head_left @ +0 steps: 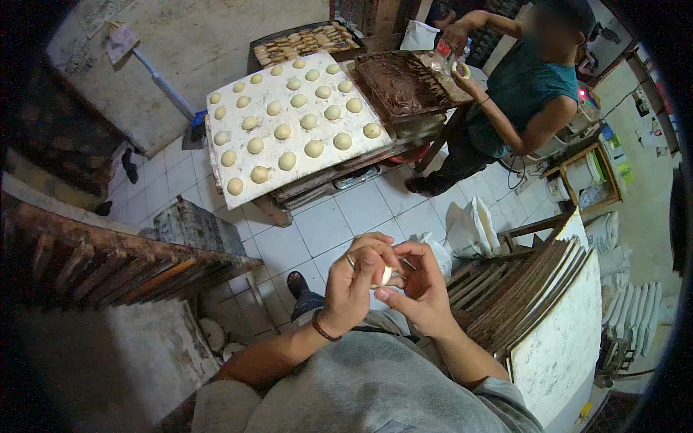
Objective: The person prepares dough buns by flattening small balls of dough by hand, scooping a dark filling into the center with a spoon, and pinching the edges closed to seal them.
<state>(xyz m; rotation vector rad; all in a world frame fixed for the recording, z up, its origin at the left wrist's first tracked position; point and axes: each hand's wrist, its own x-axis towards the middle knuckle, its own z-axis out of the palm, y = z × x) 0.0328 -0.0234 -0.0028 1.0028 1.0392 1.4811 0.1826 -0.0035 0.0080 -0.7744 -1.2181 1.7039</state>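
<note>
In front of my chest, my left hand (357, 281) and my right hand (417, 292) are cupped together around a small pale piece of dough (386, 276), which is mostly hidden by the fingers of both. The left fingers curl over it, and the right thumb and fingers press at its side. Beyond my hands, a floured white board (238, 133) holds rows of several round dough balls (314, 148). A tray of dark brown paste (393, 85) lies to the right of the board, and a tray of elongated golden pieces (299, 45) stands behind it.
A co-worker (516, 115) stands at the back right, holding small things. Stacked boards (548, 317) flank me on the right, racked trays (94, 281) on the left. White sacks (473, 231) sit on the tiled floor (346, 209). A long-handled tool (155, 76) leans against the back wall.
</note>
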